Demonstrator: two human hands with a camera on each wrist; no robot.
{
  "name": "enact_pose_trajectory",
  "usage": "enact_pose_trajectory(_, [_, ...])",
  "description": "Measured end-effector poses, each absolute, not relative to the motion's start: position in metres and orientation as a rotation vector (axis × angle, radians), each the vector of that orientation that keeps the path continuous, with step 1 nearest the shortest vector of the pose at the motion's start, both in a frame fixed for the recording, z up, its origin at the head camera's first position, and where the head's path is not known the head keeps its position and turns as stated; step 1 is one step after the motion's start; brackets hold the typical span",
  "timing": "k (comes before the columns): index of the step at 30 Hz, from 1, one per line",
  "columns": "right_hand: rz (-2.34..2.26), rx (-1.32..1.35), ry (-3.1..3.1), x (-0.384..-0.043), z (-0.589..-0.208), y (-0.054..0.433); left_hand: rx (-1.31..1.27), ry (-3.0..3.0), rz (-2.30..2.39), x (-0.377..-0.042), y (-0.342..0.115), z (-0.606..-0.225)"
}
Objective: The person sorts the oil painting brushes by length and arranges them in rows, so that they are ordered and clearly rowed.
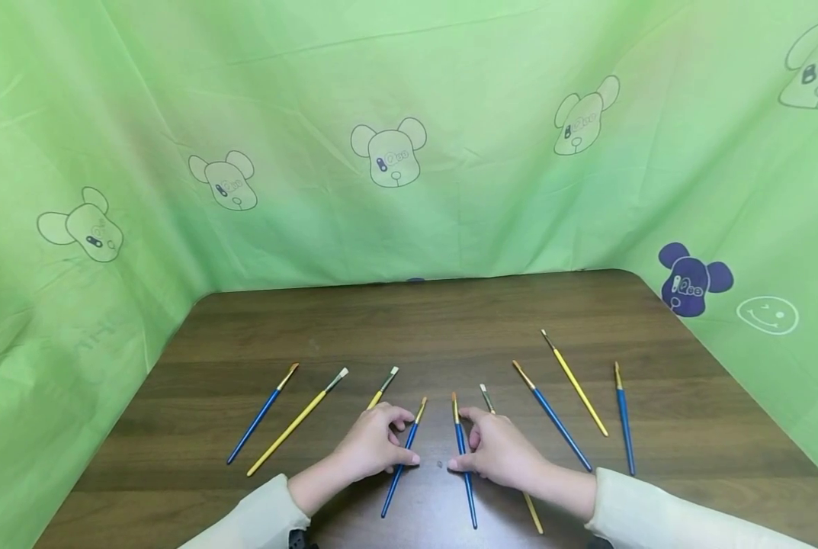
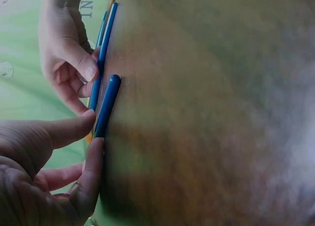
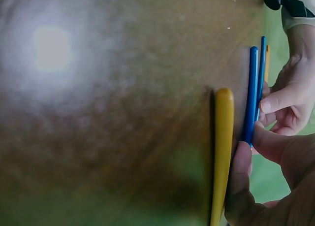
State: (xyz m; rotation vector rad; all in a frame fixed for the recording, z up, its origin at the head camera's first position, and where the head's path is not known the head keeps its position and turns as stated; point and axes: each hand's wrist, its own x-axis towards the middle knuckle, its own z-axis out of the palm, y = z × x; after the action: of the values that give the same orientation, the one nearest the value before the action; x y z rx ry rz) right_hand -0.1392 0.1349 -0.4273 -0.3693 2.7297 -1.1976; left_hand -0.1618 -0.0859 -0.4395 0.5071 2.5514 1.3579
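My left hand (image 1: 374, 442) pinches a slim blue paintbrush (image 1: 411, 436) between thumb and fingers near the middle of the table. Opposite it, my right hand (image 1: 508, 451) pinches another blue paintbrush (image 1: 460, 440), its thumb lying across the handle. Both brushes point bristles away from me, with tan tips. Partly hidden behind the left hand is a yellow paintbrush (image 1: 384, 387). Another yellow paintbrush (image 3: 224, 137) runs beneath the right hand, its handle end showing in the right wrist view.
Left on the wooden table (image 1: 409, 320) lie a blue paintbrush (image 1: 263, 413) and a yellow paintbrush (image 1: 299, 422). To the right are a blue paintbrush (image 1: 554, 418), a yellow paintbrush (image 1: 576, 385) and another blue paintbrush (image 1: 624, 423). A green printed curtain (image 1: 312, 236) surrounds the table's back and sides.
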Motion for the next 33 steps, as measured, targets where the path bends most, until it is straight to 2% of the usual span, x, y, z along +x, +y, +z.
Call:
enact_pose_trajectory(15, [-1.235, -0.436, 2.715, -0.1389, -0.4287, 0.1364, 0.485, 2.583, 1.376, -0.1611, -0.0848, -0.4428])
enact_pose_trajectory(33, [-1.256, -0.492, 2.789, -0.1344, -0.4293, 0.1364, 0.612, 2.711, 1.355, -0.155, -0.0843, -0.4444])
